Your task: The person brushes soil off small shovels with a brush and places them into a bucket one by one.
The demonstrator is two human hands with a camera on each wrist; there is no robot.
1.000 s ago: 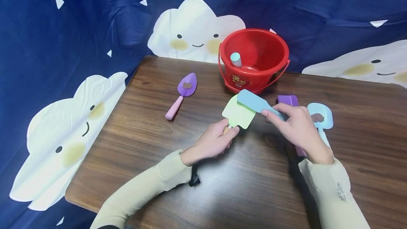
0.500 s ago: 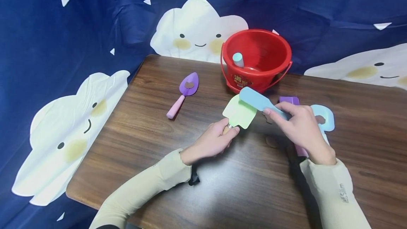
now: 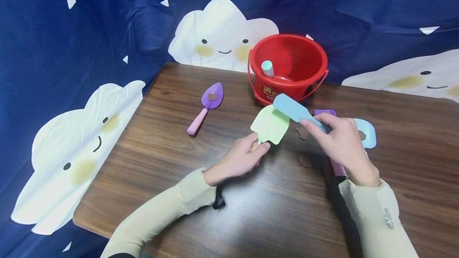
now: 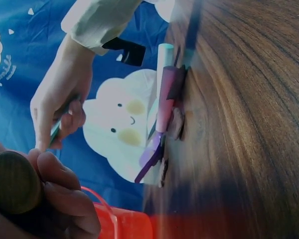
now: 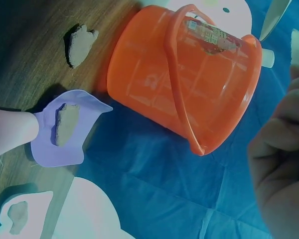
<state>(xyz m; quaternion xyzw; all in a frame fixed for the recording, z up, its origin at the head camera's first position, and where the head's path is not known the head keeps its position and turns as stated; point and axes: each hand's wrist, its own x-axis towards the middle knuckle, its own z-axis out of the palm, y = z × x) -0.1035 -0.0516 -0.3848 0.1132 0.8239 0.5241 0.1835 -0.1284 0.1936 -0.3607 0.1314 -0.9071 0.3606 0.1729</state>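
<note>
Head view. Left hand (image 3: pixel 244 156): fingers curled, gripping the wooden handle of the green spade (image 3: pixel 269 126) below its metal neck; flat, smooth blade with rounded front. Right hand (image 3: pixel 340 142): thumb and fingers closed around the slim handle of the blue spade (image 3: pixel 292 108); long blade, rounded tip, extended over the far edge of the green blade; contact between blades impossible to tell. Beyond both: bucket (image 3: pixel 290 87), glossy red plastic, round, tapered toward the base; inside, pale rod (image 3: pixel 267 68), smooth and cylindrical. On the wood-grained table (image 3: pixel 179 79): at left, purple trowel (image 3: pixel 214 103), leaf-shaped, with brown lump and pink handle; at right, partly covered by the right hand, purple scoop (image 3: pixel 324 112); alongside, blue scoop (image 3: pixel 369 130).

Left wrist view. In the foreground, left hand wrapped around the round wooden handle end. Farther off, right hand with fingers curled on the handle. At the sleeve, black block (image 4: pixel 125 52). Purple scoop in edge-on profile.

Right wrist view. At the right edge, right hand with curled fingers, handle mostly hidden. Purple scoop: raised sides, thick handle, rough clump (image 5: pixel 66 124) on the blade. Nearby on the table, ragged brown piece (image 5: pixel 81 46).
</note>
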